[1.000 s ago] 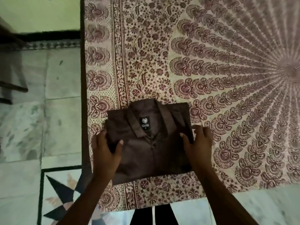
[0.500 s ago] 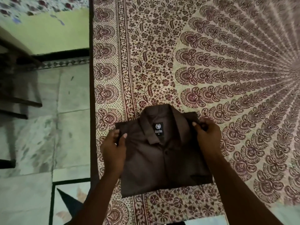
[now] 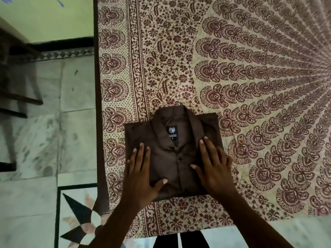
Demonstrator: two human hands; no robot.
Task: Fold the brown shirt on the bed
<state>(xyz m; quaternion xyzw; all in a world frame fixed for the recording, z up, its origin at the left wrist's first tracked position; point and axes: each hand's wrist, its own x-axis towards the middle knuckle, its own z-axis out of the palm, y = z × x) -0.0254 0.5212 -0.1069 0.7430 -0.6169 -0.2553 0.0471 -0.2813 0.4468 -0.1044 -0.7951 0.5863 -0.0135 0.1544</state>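
The brown shirt (image 3: 172, 158) lies folded into a neat rectangle near the bed's front left corner, collar and black neck label facing up. My left hand (image 3: 141, 174) presses flat on its left half, fingers straight and spread. My right hand (image 3: 213, 167) lies flat on the right half, fingers stretched toward the collar. Both palms cover the lower part of the shirt.
The bed is covered by a cream and maroon patterned sheet (image 3: 232, 77) that fills the right of the view. Its left edge (image 3: 96, 104) drops to a marble floor (image 3: 35, 140) with a dark star inlay (image 3: 77, 221). Dark furniture legs (image 3: 18, 97) stand at far left.
Both hands let go of the shirt's upper corners near the shoulders and came down flat onto the front of the shirt. The shirt stays in place.
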